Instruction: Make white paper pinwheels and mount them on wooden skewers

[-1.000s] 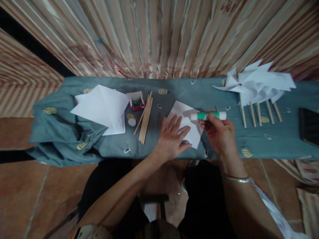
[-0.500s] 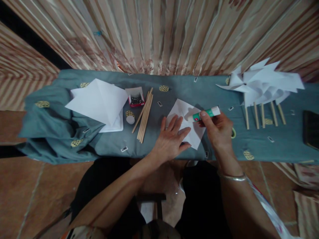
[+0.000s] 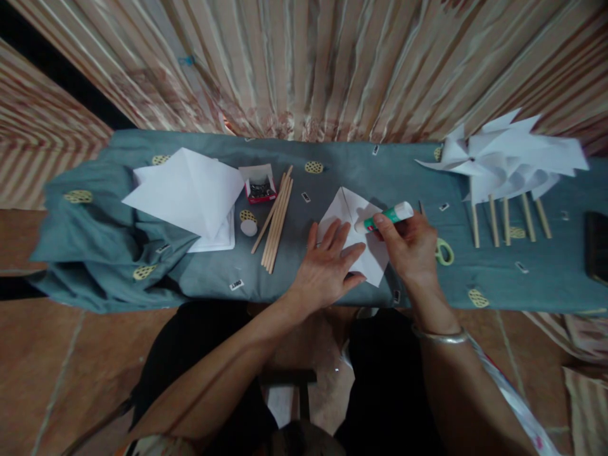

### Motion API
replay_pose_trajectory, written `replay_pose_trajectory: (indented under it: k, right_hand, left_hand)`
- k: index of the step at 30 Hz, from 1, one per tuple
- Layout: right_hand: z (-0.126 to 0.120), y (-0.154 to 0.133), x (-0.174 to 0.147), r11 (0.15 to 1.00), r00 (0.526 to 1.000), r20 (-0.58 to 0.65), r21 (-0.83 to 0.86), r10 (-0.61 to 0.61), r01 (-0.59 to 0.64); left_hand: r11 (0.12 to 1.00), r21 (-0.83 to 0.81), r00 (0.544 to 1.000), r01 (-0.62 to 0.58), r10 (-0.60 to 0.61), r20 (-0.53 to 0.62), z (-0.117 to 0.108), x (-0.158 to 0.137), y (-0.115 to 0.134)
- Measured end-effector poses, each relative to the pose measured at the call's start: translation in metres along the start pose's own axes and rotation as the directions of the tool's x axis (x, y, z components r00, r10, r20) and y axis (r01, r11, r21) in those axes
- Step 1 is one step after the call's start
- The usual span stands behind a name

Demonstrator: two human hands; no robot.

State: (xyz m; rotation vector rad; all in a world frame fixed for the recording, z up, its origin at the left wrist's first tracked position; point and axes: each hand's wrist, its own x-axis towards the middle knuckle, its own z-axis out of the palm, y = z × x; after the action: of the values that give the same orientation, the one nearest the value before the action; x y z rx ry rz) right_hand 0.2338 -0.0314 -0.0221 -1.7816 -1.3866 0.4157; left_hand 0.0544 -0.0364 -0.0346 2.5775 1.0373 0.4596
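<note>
A white paper square (image 3: 350, 209) with fold creases lies on the grey-blue cloth (image 3: 332, 177) in front of me. My left hand (image 3: 327, 265) rests flat on its lower left part, fingers spread. My right hand (image 3: 407, 246) grips a green and white glue stick (image 3: 384, 217), tilted, its lower end touching the paper near the middle. A white cap (image 3: 249, 227) lies to the left, beside a bundle of wooden sticks (image 3: 276, 218).
A stack of white paper (image 3: 187, 193) and a small red box of pins (image 3: 259, 185) sit at the left. Several finished white paper pinwheels on sticks (image 3: 503, 168) lie at the right. Green-handled scissors (image 3: 443, 252) peek out behind my right hand. A dark object (image 3: 597, 247) sits at the right edge.
My right hand brought the glue stick from level above the cloth down and left, tilting it onto the paper. My left hand stayed flat on the paper.
</note>
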Motion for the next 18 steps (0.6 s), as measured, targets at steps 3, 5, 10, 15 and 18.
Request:
replay_pose_trajectory:
  k: [3, 5, 10, 15, 18]
  right_hand:
    - [0.001, -0.002, 0.001, 0.998, 0.999, -0.044, -0.06, 0.026, -0.029]
    - [0.002, -0.004, 0.001, 0.998, 0.999, -0.036, -0.065, 0.019, -0.022]
    - [0.003, -0.01, 0.001, 0.995, 1.0, -0.02, -0.096, 0.005, -0.007]
    - [0.003, -0.015, 0.001, 0.987, 1.0, -0.004, -0.158, -0.02, 0.019]
    - [0.002, -0.016, 0.001, 0.983, 0.999, 0.01, -0.182, -0.033, 0.034]
  left_hand:
    - [1.0, -0.01, 1.0, 0.004, -0.004, -0.005, 0.001, 0.0, 0.0]
    - [1.0, -0.016, 1.0, 0.01, -0.01, -0.008, 0.001, 0.001, 0.0]
    - [1.0, -0.017, 1.0, 0.02, -0.02, 0.0, 0.001, 0.001, 0.0]
    - [1.0, -0.013, 1.0, 0.012, -0.012, -0.008, 0.002, 0.001, 0.0]
    - [1.0, -0.017, 1.0, 0.012, -0.012, -0.011, 0.003, 0.0, -0.001]
